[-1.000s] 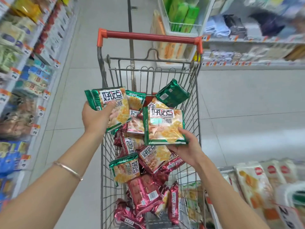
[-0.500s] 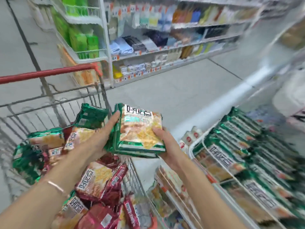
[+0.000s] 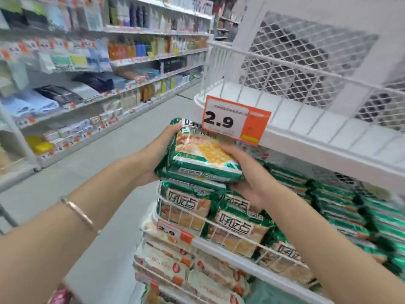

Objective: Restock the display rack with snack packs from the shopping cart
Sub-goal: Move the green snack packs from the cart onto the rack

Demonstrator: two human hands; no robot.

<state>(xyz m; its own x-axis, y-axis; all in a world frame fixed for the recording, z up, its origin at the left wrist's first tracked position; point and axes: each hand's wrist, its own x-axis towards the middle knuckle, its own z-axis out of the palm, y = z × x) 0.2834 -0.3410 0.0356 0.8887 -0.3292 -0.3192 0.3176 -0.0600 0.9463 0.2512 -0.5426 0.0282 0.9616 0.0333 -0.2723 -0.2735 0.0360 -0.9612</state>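
A small stack of green snack packs (image 3: 200, 156) is held between both hands just above the display rack's middle tier (image 3: 230, 243). My left hand (image 3: 153, 154) grips the stack's left edge, fingers curled over the top corner. From the right side and underneath, my right hand (image 3: 247, 172) holds the stack. The tier below them is filled with several matching green packs (image 3: 236, 222) behind a white wire front. The shopping cart is out of view, apart from a red pack (image 3: 62, 296) at the bottom left.
An upper white wire basket (image 3: 306, 119) with a 2.9 price tag (image 3: 234, 120) hangs just above the stack. White-and-orange packs (image 3: 186, 266) fill the lower tier. Across the grey aisle floor (image 3: 98, 172), long shelves (image 3: 87, 88) carry toiletries and folded cloths.
I turned from the cart to the rack. The two packs were brought together into one stack and carried right, now over the middle tier under the price tag.
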